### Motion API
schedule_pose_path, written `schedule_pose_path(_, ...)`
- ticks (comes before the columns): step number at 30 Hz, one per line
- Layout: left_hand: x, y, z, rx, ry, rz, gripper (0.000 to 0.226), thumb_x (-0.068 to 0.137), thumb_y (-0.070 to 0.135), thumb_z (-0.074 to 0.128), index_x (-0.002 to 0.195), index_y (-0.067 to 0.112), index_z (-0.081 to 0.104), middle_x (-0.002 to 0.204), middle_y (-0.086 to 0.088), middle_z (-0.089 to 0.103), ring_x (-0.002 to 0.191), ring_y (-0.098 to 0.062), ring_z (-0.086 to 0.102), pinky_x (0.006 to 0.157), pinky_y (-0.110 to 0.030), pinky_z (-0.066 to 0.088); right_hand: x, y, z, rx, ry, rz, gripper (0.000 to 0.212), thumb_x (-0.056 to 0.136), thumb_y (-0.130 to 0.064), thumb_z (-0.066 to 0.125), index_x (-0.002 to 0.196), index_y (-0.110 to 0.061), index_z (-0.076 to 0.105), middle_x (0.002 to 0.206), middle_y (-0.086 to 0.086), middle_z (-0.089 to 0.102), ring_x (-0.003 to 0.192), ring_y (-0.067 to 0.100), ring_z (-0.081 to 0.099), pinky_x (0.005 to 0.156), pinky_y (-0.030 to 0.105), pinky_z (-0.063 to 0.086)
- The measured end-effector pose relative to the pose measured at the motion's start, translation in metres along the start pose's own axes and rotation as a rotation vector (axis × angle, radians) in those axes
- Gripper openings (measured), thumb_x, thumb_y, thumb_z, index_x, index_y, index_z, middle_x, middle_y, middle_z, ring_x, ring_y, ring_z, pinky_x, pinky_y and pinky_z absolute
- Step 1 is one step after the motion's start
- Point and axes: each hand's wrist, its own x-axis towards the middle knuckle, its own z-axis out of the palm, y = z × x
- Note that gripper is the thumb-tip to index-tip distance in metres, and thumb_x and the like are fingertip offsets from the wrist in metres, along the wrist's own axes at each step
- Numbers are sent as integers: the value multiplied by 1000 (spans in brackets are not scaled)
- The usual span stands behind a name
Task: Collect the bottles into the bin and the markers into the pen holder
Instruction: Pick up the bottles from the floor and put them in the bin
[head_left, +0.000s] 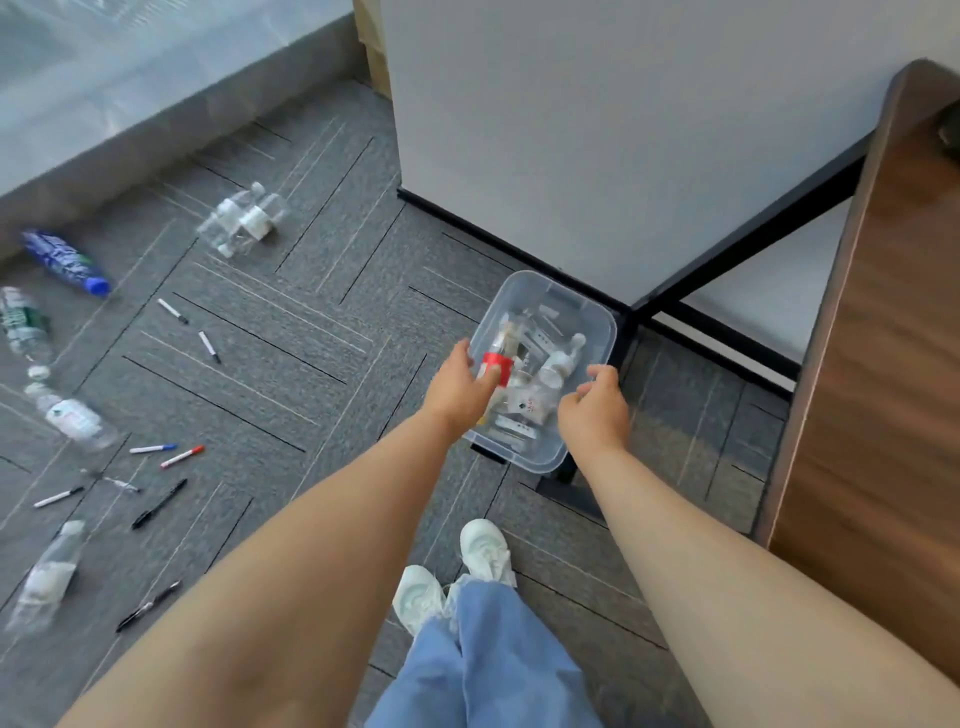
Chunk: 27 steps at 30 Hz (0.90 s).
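Note:
A clear plastic bin (597, 317) sits on the carpet by a black table leg and holds several clear bottles. My left hand (460, 389) is at the bin's left rim, its thumb on a red-labelled bottle (500, 364) inside. My right hand (595, 408) hovers over the near right rim with curled fingers and nothing in it. More bottles lie on the floor at left: a blue one (65, 262), a clear cluster (244, 218), a green-labelled one (23, 325) and a crushed one (47, 577). Markers are scattered there, among them a red-capped marker (182, 457) and a black one (159, 503). No pen holder is in view.
A white panel (597, 130) stands behind the bin, with a black table frame (737, 260) at its base. A wooden desk edge (857, 338) runs down the right side. My white shoes (452, 577) stand just short of the bin.

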Motion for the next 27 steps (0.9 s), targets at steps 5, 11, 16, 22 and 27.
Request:
schedule_pose_path(5,-7,-17,-22,132,105,-83,27,94,24,46,115,10,56,103,-8,64,91,-24,58,74,-30,45,-3,-10,13,-120,-154,-45,25,92,-13,44,116,-15,51,112,9,62,88,26,56,74,35,49)
schedule_pose_path(11,-20,-42,-66,100,295,-132,15,94,23,44,85,14,53,85,-4,61,77,-22,53,68,-30,41,-6,-52,38,-209,-270,-208,18,91,-11,43,104,-15,55,107,10,63,82,24,54,70,34,47)
schedule_pose_path(16,-42,-74,-109,-21,465,-199,15,94,23,44,86,15,53,89,-6,64,79,-23,55,73,-34,47,-23,-99,68,-337,-322,-359,18,91,-12,42,103,-17,55,100,5,61,83,25,54,66,29,44)
schedule_pose_path(22,-71,-128,-169,-157,651,-306,16,94,20,46,89,11,59,83,-5,61,80,-22,53,71,-27,36,-51,-148,128,-414,-429,-497,21,89,-13,45,105,-13,58,105,9,66,86,24,55,71,28,40)
schedule_pose_path(27,-89,-178,-235,-227,778,-387,14,93,18,47,85,12,58,82,-6,60,79,-23,52,70,-28,37,-82,-202,187,-491,-477,-587,21,91,-15,43,106,-12,58,104,9,66,84,24,54,69,29,43)
